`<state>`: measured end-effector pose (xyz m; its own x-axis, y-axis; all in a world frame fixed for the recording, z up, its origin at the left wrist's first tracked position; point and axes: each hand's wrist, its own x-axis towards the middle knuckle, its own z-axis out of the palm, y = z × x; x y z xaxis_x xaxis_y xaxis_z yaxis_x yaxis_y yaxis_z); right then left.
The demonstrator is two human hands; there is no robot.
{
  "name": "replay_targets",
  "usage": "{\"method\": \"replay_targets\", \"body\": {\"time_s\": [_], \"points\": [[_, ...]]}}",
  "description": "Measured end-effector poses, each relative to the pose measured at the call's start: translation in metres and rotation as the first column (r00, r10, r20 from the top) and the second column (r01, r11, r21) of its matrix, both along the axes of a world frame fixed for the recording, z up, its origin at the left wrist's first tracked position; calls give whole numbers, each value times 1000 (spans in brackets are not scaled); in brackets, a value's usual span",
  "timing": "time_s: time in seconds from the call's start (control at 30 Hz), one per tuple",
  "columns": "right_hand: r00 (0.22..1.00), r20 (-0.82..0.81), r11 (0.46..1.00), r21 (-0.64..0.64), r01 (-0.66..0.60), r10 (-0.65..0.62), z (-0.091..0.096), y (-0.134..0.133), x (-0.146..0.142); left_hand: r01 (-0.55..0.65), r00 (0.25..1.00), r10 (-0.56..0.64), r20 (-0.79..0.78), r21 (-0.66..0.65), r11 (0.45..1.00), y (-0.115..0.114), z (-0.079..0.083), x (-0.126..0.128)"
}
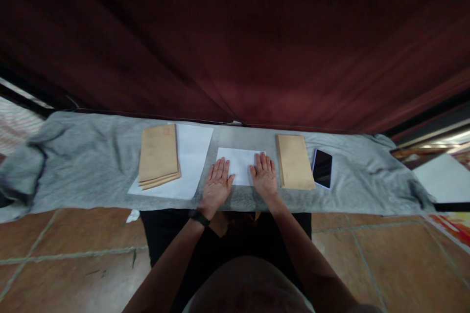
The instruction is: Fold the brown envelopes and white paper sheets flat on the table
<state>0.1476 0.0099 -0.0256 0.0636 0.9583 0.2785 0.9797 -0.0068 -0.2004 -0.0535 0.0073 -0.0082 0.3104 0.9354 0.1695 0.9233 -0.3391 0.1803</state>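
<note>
A white sheet of paper (241,164), apparently folded to a smaller size, lies crosswise in front of me on the grey cloth. My left hand (217,183) rests flat at its left end, fingers stretched forward and thumb out. At the right end lies my right hand (264,176), also flat, its fingers pointing away from me. To the right of that hand is a stack of brown envelopes (296,161). Another brown envelope stack (158,152), slightly fanned, sits on larger white paper (193,161) to the left.
A phone (322,168) lies right of the right-hand envelopes. Grey cloth (91,161) covers the narrow table, with a dark red curtain (235,49) hanging along its far edge. Tiled floor (81,264) shows below, with a white scrap (132,215) near the table's front edge.
</note>
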Motion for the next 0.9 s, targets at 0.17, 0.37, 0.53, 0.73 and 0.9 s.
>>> {"method": "replay_targets", "body": {"time_s": [0.17, 0.37, 0.53, 0.73, 0.9], "points": [[1000, -1, 1000, 2, 1, -1, 1, 0, 0, -53, 998, 53, 20, 32, 998, -5, -4, -6], [999, -22, 999, -20, 26, -26, 10, -1, -8, -50, 999, 50, 6, 30, 998, -6, -1, -4], [984, -64, 984, -47, -169, 166, 17, -12, -42, -51, 999, 51, -9, 28, 998, -5, -1, -5], [958, -72, 960, -31, -279, 276, 14, -24, -54, -33, 999, 33, 0, 39, 999, -6, -2, -6], [977, -67, 980, 12, -201, 201, 10, -31, -31, -42, 998, 39, 50, 62, 997, -5, -1, -6]]}}
